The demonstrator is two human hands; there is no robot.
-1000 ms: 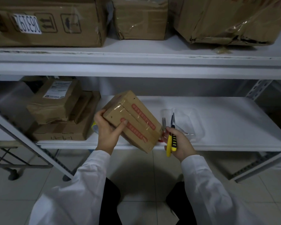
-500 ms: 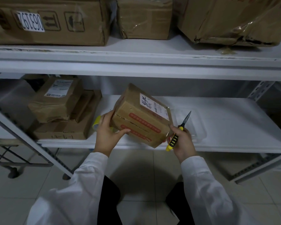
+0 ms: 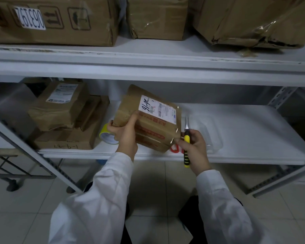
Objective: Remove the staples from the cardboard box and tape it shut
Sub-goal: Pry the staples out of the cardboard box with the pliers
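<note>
A small cardboard box (image 3: 158, 124) with a white shipping label and red printed tape is tilted above the lower shelf's front edge. My left hand (image 3: 125, 136) grips its left end. My right hand (image 3: 194, 148) grips yellow-and-black pliers (image 3: 186, 148), jaws pointing up, and its thumb touches the box's right lower corner. A roll of tape (image 3: 106, 136) with a yellow rim lies on the shelf behind my left hand, partly hidden.
The white lower shelf (image 3: 245, 134) holds a clear plastic tray (image 3: 209, 131) to the right and stacked brown parcels (image 3: 65, 117) to the left. A red object (image 3: 174, 149) shows under the box. Large boxes fill the upper shelf (image 3: 148, 57). Tiled floor lies below.
The box has been turned so its labelled face now points up toward me. My left hand shifted its grip to the left end. The pliers swung from leaning right to upright.
</note>
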